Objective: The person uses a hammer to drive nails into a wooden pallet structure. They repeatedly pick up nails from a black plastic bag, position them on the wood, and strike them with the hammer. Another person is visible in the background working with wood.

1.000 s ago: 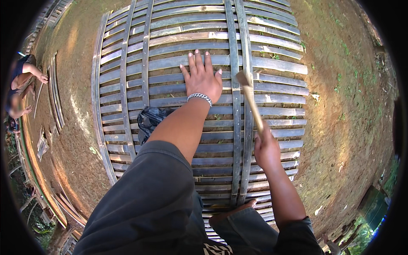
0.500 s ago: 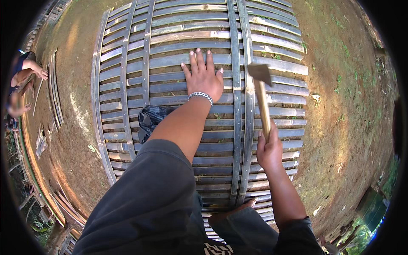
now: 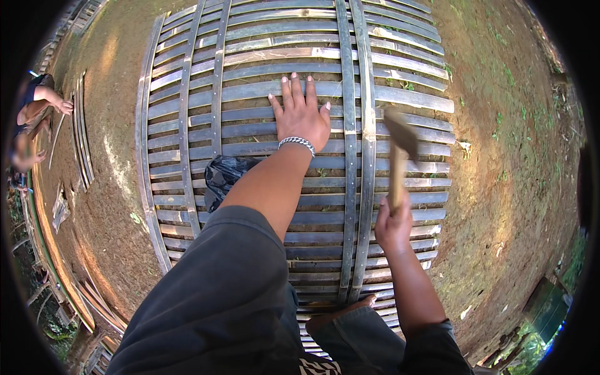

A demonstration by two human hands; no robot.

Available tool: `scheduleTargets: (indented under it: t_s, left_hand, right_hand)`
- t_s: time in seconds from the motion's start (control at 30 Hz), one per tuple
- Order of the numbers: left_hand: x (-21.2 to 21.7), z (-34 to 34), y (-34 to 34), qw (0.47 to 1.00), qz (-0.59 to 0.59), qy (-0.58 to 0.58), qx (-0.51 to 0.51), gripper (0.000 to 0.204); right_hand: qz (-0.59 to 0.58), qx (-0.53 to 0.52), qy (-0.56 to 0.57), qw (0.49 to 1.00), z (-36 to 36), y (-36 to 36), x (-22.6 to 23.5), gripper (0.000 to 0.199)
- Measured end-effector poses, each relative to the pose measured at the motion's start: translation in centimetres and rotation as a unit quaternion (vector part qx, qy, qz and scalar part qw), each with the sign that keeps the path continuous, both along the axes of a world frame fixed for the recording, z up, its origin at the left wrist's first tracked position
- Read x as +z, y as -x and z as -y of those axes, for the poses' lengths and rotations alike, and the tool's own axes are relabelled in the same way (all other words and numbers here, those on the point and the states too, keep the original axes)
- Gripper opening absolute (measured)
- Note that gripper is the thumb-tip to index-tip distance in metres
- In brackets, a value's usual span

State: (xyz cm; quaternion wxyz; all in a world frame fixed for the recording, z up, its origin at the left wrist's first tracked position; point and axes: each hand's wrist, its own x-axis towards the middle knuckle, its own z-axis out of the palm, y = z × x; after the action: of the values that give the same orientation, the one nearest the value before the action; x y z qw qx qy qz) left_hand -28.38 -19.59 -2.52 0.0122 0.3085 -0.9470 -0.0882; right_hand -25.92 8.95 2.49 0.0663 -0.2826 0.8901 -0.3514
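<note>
A large lattice panel of grey bamboo slats (image 3: 187, 119) lies flat on the dirt in front of me. My left hand (image 3: 302, 115) rests palm down on its slats, fingers spread, a metal bracelet at the wrist. My right hand (image 3: 392, 224) grips the wooden handle of a hammer (image 3: 400, 145), whose head is raised above the slats just right of the two long vertical battens (image 3: 357, 187). A black plastic bag (image 3: 225, 176) lies on the panel beside my left forearm.
Bare dirt surrounds the panel. Loose bamboo strips (image 3: 81, 134) lie on the ground to the left, where another person (image 3: 34, 119) crouches. More strips (image 3: 94, 300) are stacked at lower left. My foot (image 3: 340, 309) rests on the panel's near edge.
The hammer head has swung from near the battens to the right and slightly lower; my right hand has dropped a little. My left hand stays flat in place.
</note>
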Motion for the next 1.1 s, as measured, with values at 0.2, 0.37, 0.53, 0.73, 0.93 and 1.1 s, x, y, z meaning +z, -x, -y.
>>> scheduleTargets:
  t_s: [0.2, 0.37, 0.53, 0.73, 0.93, 1.1]
  left_hand:
    - [-0.2, 0.6, -0.4, 1.0, -0.005, 0.003, 0.005, 0.069]
    - [-0.3, 0.2, -0.1, 1.0, -0.008, 0.002, 0.001, 0.069]
    - [0.0, 0.3, -0.2, 1.0, -0.001, 0.002, 0.004, 0.069]
    - [-0.4, 0.2, -0.2, 1.0, -0.016, -0.003, 0.001, 0.068]
    - [0.2, -0.1, -0.3, 1.0, -0.013, -0.004, -0.001, 0.067]
    - [0.6, 0.4, -0.6, 1.0, 0.003, -0.005, 0.003, 0.068]
  right_hand:
    - [0.066, -0.031, -0.027, 0.997, 1.3, 0.1, 1.2, 0.053]
    - [0.025, -0.026, 0.021, 0.999, 0.5, -0.1, 0.2, 0.052]
    - [0.086, 0.01, -0.093, 0.992, 1.1, 0.9, 0.7, 0.054]
    - [0.088, -0.027, 0.071, 0.993, -0.1, 0.3, 0.5, 0.04]
    - [0.134, -0.024, -0.096, 0.986, 0.3, 0.5, 1.5, 0.054]
    - [0.017, -0.027, -0.022, 0.999, -0.1, -0.9, 2.4, 0.056]
